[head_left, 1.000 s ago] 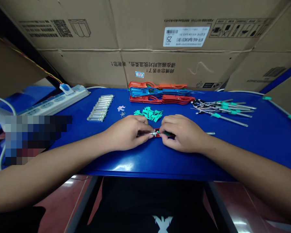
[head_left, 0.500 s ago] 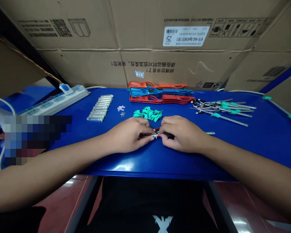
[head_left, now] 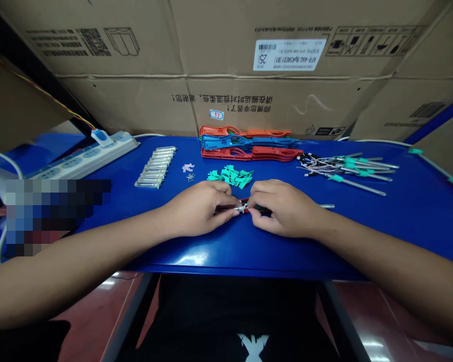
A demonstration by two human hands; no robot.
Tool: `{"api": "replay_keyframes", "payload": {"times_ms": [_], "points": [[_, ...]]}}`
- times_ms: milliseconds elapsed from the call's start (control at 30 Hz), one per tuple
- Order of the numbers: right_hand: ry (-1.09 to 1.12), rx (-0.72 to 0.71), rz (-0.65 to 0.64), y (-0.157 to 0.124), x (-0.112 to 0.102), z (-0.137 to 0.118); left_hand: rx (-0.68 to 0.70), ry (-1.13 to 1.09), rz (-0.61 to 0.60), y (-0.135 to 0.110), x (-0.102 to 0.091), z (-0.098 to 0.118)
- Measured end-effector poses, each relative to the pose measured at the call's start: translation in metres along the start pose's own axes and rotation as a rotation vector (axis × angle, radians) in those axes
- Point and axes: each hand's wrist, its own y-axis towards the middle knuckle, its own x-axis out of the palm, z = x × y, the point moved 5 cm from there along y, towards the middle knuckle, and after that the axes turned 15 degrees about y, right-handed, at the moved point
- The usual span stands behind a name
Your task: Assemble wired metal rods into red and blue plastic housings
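Between my two hands lies a red plastic lighter casing (head_left: 244,201), mostly covered by my fingers. My left hand (head_left: 207,208) is closed, thumb and fingers pinching a small clear-and-silver tube (head_left: 240,208) at the casing. Close by on the right, my right hand (head_left: 281,207) is closed too, its fingertips pressed together at the casing beside the tube's end. Whatever small part they grip is hidden. A metal rod (head_left: 327,205) sticks out past my right hand. Just beyond the hands is a pile of teal plastic triggers (head_left: 232,176).
Clear tubes (head_left: 156,167) stand in a row at left, near small pale parts (head_left: 189,167) and tiny metal pieces (head_left: 191,177). Stacked casings (head_left: 249,146) lie at the back, with wired metal rods (head_left: 362,173) to the right. A power strip (head_left: 86,156) and cardboard box (head_left: 226,60) border the blue table (head_left: 166,251).
Both hands stay in nearly the same place. The small tube's end and my fingertips have shifted slightly at the red casing.
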Motion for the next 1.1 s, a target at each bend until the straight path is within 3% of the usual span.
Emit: {"api": "replay_keyframes", "payload": {"times_ms": [867, 1100], "points": [[0.023, -0.015, -0.022, 0.0003, 0.0007, -0.0022, 0.03, 0.007, 0.006, 0.0002, -0.0004, 0.0039], [-0.035, 0.039, 0.007, -0.0017, -0.0053, 0.0002, -0.011, 0.004, -0.002, -0.0004, -0.0035, -0.0016]]}}
